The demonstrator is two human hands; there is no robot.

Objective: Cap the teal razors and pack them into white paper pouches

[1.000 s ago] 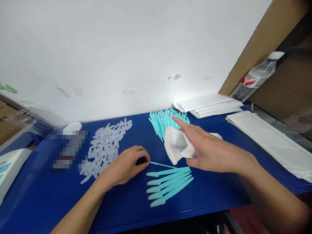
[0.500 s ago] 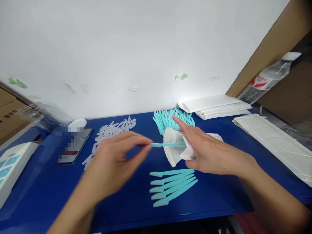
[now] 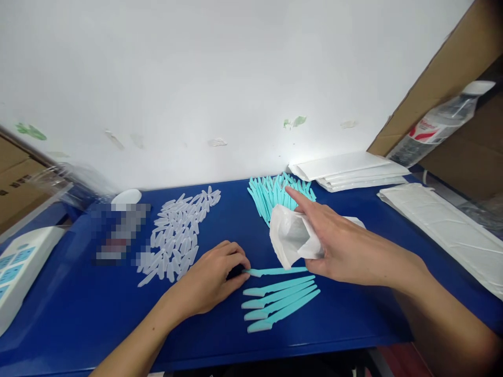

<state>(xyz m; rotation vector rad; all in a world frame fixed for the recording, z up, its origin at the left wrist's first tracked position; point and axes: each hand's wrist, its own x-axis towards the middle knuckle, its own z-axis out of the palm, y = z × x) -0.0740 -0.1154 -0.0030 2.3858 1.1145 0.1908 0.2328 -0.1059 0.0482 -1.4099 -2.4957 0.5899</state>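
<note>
My right hand (image 3: pixel 334 241) grips a white padded bag (image 3: pixel 288 235), its mouth open toward the left. Below the bag, my left hand (image 3: pixel 218 275) pinches the left end of a turquoise razor-like stick (image 3: pixel 279 271). Several matching sticks (image 3: pixel 279 303) lie fanned out just under it on the blue table (image 3: pixel 212 335). Behind the bag is a pile of turquoise sticks (image 3: pixel 271 193). A spread of small translucent pieces (image 3: pixel 173 235) lies left of my left hand.
White padded envelopes (image 3: pixel 349 170) are stacked at the back right, with another envelope (image 3: pixel 444 225) beside them. A plastic bottle (image 3: pixel 436 128) leans by cardboard at right. At left are a blurred phone (image 3: pixel 123 233), a white round object (image 3: pixel 126 199) and a white keypad device (image 3: pixel 23 267).
The stick that was partly in the bag is no longer visible. My left hand has moved down to the top stick of the fanned row, which has shifted slightly up. My right hand still holds the bag.
</note>
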